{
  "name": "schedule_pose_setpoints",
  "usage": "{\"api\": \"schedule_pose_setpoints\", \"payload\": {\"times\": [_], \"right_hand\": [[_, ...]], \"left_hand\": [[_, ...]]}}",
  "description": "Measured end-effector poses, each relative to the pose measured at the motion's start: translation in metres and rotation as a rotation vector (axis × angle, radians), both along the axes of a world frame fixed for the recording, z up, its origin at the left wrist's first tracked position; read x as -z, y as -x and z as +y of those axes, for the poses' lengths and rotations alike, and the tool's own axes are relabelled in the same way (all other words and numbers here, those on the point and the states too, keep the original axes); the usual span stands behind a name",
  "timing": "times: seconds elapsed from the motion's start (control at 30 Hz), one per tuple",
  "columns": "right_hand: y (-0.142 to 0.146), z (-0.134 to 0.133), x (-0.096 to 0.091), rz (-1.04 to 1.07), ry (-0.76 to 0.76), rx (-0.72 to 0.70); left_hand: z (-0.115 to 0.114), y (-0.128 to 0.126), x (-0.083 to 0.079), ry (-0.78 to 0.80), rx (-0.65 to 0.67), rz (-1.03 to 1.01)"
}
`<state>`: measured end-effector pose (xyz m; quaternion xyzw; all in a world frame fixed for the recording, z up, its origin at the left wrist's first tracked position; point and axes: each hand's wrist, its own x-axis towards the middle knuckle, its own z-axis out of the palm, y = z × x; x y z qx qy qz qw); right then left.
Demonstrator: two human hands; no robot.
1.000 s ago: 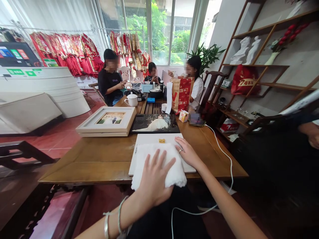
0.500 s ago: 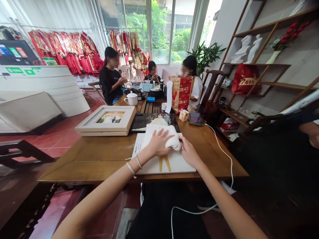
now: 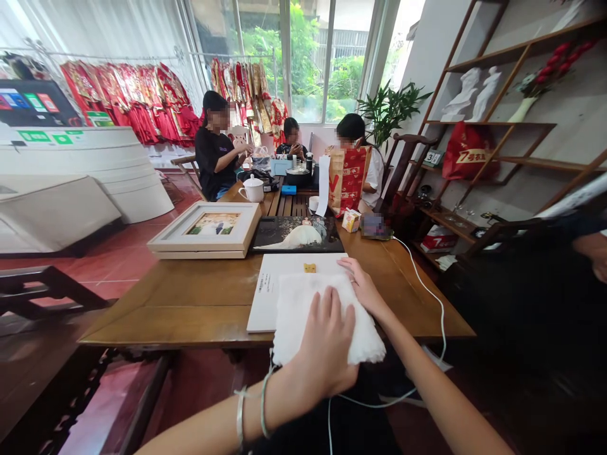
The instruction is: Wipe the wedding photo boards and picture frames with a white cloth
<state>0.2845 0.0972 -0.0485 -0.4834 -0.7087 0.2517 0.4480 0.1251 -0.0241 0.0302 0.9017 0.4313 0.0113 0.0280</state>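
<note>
A white cloth is under my left hand, whose fingers press across its top. The cloth covers the near part of a white panel and hangs past the table's front edge. My right hand holds the panel by its far right corner. A printed label with a barcode runs along the panel's left side. Beyond the cloth, a small gold-coloured piece shows on the panel; whatever lies below it is covered.
Behind the panel lies a dark picture of a white gown. To its left is a framed photo, with a lidded white mug beyond. A paper bag, small box and white cable are right. Several people sit behind.
My left hand has drawn the cloth toward me, from the panel's far part over its near edge. The gold legs are now covered. My right hand stays by the panel's right side.
</note>
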Motion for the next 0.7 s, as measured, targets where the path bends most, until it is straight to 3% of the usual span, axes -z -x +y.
{"api": "schedule_pose_setpoints", "payload": {"times": [0.1, 0.17, 0.33, 0.5, 0.7], "right_hand": [[-0.001, 0.001, -0.001, 0.034, 0.014, 0.002], [0.0, 0.0, -0.002, 0.042, 0.022, 0.004], [0.003, -0.007, -0.009, 0.035, -0.03, 0.011], [0.007, -0.017, -0.019, 0.011, -0.076, 0.07], [0.009, -0.017, -0.019, -0.028, -0.055, 0.137]], "left_hand": [[-0.01, 0.0, 0.0, 0.032, 0.013, -0.026], [-0.003, 0.001, -0.001, 0.038, -0.027, -0.049], [0.05, 0.005, -0.002, -0.045, -0.159, -0.091], [0.109, 0.011, -0.002, -0.022, -0.069, -0.143], [0.146, 0.016, -0.012, 0.014, 0.075, -0.21]]}}
